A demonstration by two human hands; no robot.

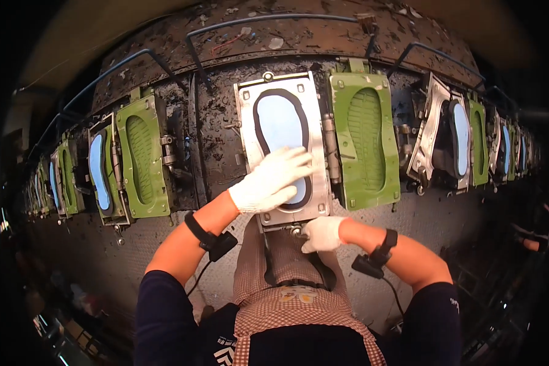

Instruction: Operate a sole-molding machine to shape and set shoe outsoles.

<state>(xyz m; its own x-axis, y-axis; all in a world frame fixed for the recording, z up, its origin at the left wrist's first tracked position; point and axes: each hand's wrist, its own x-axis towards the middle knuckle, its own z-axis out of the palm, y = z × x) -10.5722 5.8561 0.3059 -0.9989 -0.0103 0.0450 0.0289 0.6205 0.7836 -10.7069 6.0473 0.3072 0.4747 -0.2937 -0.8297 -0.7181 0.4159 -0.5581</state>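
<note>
A metal shoe-sole mould (316, 158) lies opened out in front of me. In its cavity sits a light-blue sole-shaped piece (279, 122) with a dark rim around it. My left hand (273, 178), in a white knit glove, rests across the lower half of that piece, fingers stretched out and partly hiding it. At the mould's near edge my right hand (323, 234), also gloved, has its fingers curled round a small metal latch (297, 232). Its fingertips are partly hidden. Hinged on the right is a green mould half (364, 140) with a ribbed sole-shaped hollow.
Another green mould half (143, 155) and a blue sole piece (99, 172) stand to the left. On the right is a tilted metal mould (433, 131). More moulds curve away both sides. Blue rails (268, 19) run behind, over a debris-littered surface.
</note>
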